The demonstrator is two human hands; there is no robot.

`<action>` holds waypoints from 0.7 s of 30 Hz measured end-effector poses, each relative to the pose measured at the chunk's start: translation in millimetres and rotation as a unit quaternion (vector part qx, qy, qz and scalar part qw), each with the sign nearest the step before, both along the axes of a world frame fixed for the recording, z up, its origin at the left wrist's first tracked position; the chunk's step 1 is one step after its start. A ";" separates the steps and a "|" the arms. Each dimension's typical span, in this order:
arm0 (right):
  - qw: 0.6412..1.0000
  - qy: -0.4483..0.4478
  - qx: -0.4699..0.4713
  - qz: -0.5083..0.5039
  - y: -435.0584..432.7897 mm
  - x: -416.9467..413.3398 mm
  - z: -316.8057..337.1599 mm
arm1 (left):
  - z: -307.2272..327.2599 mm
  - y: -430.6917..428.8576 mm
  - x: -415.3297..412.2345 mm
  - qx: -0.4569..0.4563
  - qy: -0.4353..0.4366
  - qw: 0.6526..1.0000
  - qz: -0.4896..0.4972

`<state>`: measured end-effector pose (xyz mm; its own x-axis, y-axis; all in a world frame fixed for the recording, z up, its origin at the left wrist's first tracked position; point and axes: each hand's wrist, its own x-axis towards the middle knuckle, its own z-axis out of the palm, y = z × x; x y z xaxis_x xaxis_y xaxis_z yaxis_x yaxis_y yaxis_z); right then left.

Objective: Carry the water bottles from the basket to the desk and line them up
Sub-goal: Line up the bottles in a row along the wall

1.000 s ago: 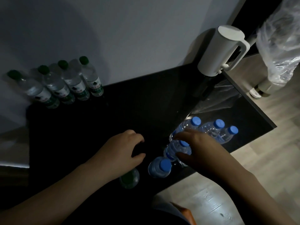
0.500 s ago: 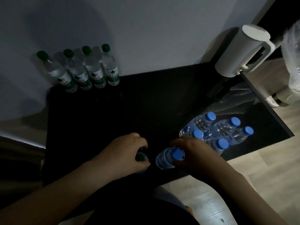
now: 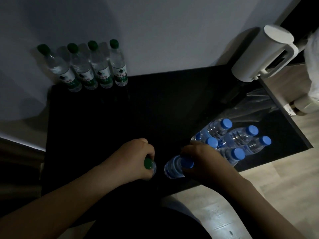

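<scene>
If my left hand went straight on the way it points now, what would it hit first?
Probably the cluster of blue-capped bottles: the left hand, gripping a green-capped bottle, points up and right across the dark desk. It may only graze the cluster's far edge; depth is unclear.

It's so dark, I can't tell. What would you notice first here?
At the front of the black desk, the left hand grips a green-capped clear plastic bottle, the right hand a blue-capped bottle. Five more blue-capped bottles cluster at the right, and four green-capped bottles line the back wall.
</scene>
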<state>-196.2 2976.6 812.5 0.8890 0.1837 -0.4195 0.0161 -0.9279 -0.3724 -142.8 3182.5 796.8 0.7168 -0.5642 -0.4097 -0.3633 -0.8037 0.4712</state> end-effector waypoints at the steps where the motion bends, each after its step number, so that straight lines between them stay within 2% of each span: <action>1: 1.000 -0.002 0.001 0.002 0.0 2.2 0.1 | -0.2 1.1 2.5 -0.003 0.001 1.000 0.007; 8: 0.999 -0.041 0.009 -0.007 -1.5 27.1 20.1 | 10.9 8.2 29.3 -0.052 -0.008 0.997 0.056; 21: 0.993 -0.120 -0.017 0.004 -8.9 107.8 58.7 | 54.6 10.5 123.4 -0.105 -0.090 0.988 0.075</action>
